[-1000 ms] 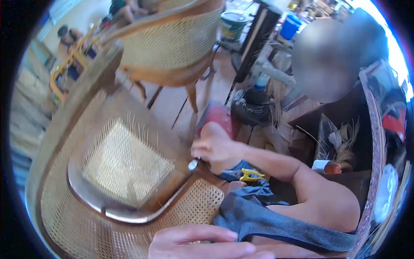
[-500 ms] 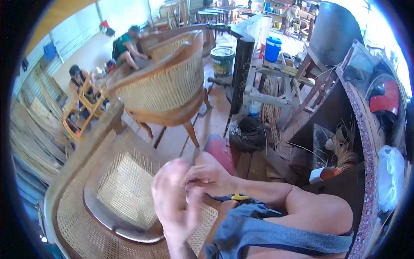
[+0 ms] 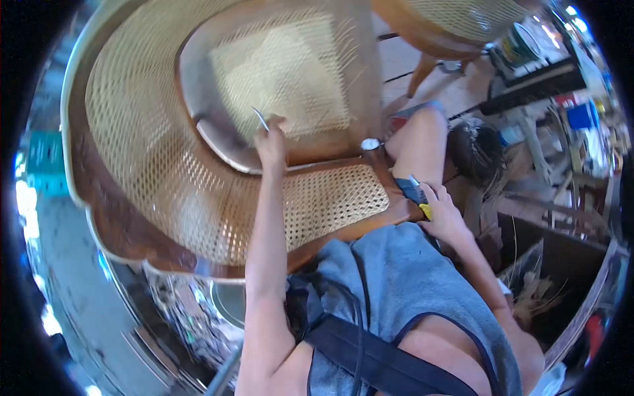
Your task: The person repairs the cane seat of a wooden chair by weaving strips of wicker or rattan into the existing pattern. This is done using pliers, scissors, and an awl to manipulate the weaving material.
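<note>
My left hand (image 3: 271, 148) is closed around a slim, pointed metal tool (image 3: 259, 117), its tip angled up and to the left. It is over the near edge of the chair seat, where a pale woven cane panel (image 3: 284, 72) lies within the wooden seat frame (image 3: 198, 79). Loose cane ends stick out along the panel's right side. My right hand (image 3: 446, 214) rests on my lap by the chair's arm, fingers curled. A small pale, shiny piece (image 3: 414, 180) shows at its fingertips, and a bright yellow item (image 3: 426, 211) lies beside the palm.
Woven cane backing (image 3: 139, 125) curves round the seat on the left. Another cane chair (image 3: 456, 26) stands at the upper right. A dark coiled bundle (image 3: 475, 152) sits beyond my knee, near a green bucket (image 3: 522, 46). Wooden pieces clutter the right.
The view has tilted down toward the chair. My hands, together before, are now apart: the left is over the seat with the metal tool, the right down at my lap.
</note>
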`<state>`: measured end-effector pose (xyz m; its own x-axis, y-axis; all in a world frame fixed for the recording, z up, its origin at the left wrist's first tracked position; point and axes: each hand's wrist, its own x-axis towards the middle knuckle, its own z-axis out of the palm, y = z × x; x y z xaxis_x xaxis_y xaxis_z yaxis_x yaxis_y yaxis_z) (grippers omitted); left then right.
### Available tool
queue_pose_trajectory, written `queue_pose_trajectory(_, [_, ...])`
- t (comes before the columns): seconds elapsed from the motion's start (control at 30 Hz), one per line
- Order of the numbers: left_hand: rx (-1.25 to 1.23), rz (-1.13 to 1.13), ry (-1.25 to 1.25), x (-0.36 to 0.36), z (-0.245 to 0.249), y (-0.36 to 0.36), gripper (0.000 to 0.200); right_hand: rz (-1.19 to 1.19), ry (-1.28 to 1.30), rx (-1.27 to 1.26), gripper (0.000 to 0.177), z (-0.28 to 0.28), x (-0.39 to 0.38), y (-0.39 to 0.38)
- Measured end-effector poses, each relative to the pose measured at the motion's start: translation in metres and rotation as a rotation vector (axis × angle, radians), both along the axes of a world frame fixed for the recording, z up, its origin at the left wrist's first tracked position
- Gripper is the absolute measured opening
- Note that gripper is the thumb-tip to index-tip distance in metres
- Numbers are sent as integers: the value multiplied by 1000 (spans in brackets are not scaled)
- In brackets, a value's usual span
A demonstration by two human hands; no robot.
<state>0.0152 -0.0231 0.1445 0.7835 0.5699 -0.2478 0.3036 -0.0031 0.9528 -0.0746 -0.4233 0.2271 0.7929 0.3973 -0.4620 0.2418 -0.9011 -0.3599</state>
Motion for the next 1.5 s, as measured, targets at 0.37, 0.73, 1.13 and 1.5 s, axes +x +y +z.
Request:
queue_pose_trajectory(0.37, [-93,107,375,-29,-121,14,41,-182,389,587,55,17,81,7])
queue_pose_trajectory(0.73, [339,39,328,-25,-142,29,36,269,456,132,34,-139,160,279])
queue_pose_trajectory(1.13, [81,-1,274,-28,-158,37,36,244,438,7,29,-150,147,318])
queue_pose_trajectory(1.5, [198,-32,237,-29,-182,47,43,101,-77,-126,39,-2,97,72])
